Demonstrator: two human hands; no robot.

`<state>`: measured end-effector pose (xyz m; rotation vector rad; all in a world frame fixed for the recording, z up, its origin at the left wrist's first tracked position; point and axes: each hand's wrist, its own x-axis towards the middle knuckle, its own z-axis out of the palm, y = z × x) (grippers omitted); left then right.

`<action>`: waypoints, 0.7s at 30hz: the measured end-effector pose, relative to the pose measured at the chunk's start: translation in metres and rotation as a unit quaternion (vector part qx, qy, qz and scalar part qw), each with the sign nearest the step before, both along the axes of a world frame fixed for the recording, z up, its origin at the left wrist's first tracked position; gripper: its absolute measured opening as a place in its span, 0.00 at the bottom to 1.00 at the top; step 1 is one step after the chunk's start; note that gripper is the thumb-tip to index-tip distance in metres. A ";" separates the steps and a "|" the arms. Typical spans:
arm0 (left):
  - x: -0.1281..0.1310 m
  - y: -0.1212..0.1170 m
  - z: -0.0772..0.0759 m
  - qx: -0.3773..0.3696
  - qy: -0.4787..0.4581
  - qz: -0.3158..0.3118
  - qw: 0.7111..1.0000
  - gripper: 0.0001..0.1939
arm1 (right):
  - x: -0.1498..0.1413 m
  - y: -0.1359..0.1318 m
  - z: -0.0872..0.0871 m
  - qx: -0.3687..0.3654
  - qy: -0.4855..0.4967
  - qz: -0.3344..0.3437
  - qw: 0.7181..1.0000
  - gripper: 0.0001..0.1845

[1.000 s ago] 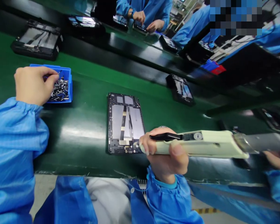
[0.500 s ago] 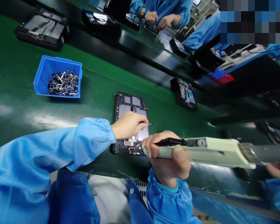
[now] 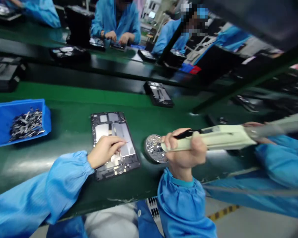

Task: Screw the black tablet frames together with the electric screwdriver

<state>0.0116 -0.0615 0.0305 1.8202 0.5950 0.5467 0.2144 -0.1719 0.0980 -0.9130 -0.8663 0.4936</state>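
On the green tabletop [image 3: 72, 102], our left hand [image 3: 104, 151] has a narrow grip on a thin pin [image 3: 121, 142] above the tablet frame [image 3: 114, 127]. Our right hand [image 3: 183, 148] wraps a screwdriver [image 3: 213, 138], tip at a round screw tray [image 3: 152, 148]; blue bin [image 3: 0, 124] far left.

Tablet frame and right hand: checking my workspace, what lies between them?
Between the tablet frame and right hand sits a round metal dish, in the head view.

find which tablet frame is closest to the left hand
The tablet frame right under the left hand, near the blue bin; every other frame lies farther away, beyond it.
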 end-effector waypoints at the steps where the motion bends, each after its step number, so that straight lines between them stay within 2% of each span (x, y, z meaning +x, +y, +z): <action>1: -0.003 0.002 0.002 -0.017 -0.006 0.014 1.000 0.18 | 0.010 0.002 -0.006 -0.003 0.012 -0.028 1.000 0.22; 5: -0.015 0.011 0.018 -0.009 0.016 0.089 0.996 0.22 | 0.023 0.005 -0.028 -0.018 0.048 -0.080 0.996 0.24; 9: -0.026 0.026 0.031 -0.006 0.048 0.151 0.987 0.26 | 0.016 0.007 -0.035 -0.047 0.083 -0.087 0.992 0.24; 16: -0.037 0.047 0.031 -0.004 0.098 0.169 0.981 0.30 | 0.011 0.011 -0.036 -0.055 0.086 -0.087 0.991 0.25; 19: -0.038 0.051 0.033 -0.021 0.077 0.209 0.975 0.31 | 0.010 0.011 -0.038 -0.053 0.077 -0.082 0.992 0.25; 21: -0.037 0.053 0.035 -0.060 0.051 0.255 0.964 0.32 | 0.010 0.011 -0.039 -0.050 0.079 -0.076 0.993 0.24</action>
